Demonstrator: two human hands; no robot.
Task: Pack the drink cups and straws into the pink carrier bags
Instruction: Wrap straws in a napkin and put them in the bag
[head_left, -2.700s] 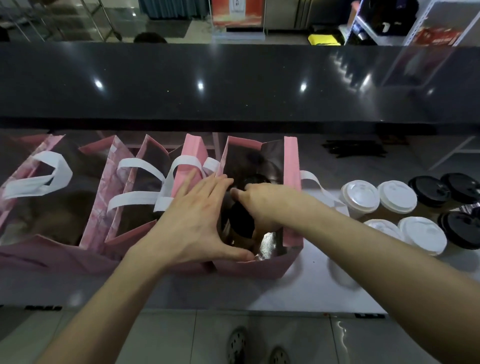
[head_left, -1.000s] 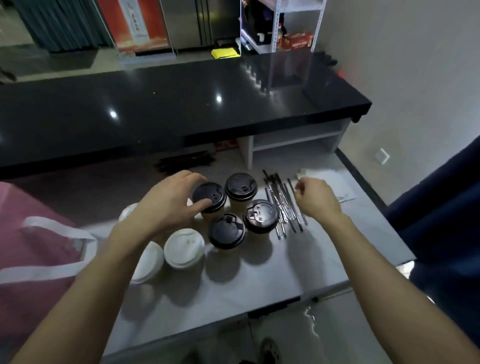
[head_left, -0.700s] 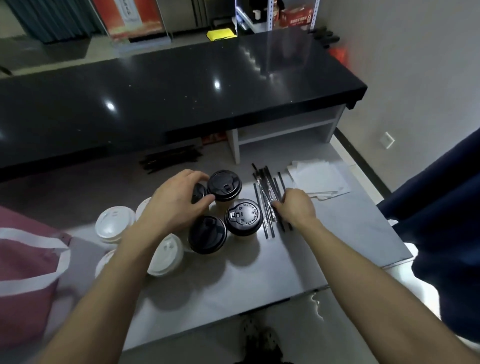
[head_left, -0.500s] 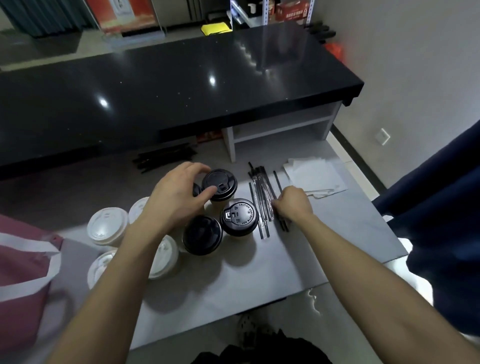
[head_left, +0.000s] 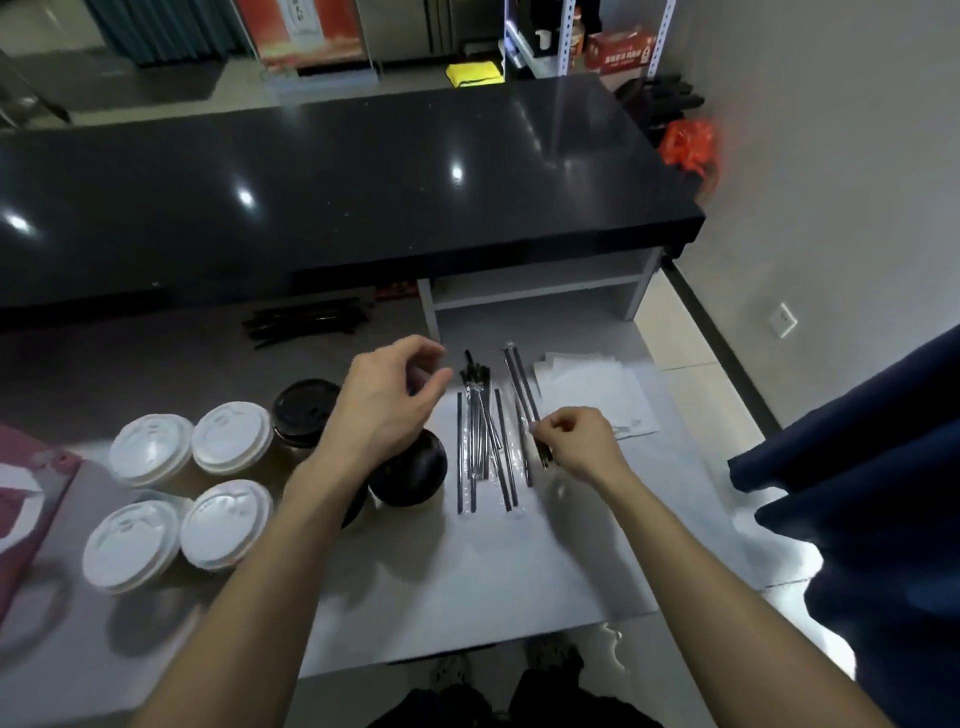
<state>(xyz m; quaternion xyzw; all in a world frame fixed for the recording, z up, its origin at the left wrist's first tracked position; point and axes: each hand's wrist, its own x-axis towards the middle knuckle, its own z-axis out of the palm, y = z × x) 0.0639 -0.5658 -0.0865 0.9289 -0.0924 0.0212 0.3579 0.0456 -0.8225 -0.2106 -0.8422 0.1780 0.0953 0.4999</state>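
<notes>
The right hand (head_left: 576, 441) is pinching one straw (head_left: 524, 400) (long axis pointing away); the left hand (head_left: 387, 400) is hovering loosely curled, holding nothing, beside the remaining straws (head_left: 480, 441).

A pale grey worktop (head_left: 467, 582) carries four white-lidded cups (head_left: 182, 493) at its left, with black-lidded cups (head_left: 306, 410) just right of them. Wrapped black straws (head_left: 480, 441) lie right of centre, white paper napkins (head_left: 597, 395) beyond them at the far right. More dark straws (head_left: 306, 322) lie at the far edge, and a pink carrier bag (head_left: 26, 499) stands at the left edge.
</notes>
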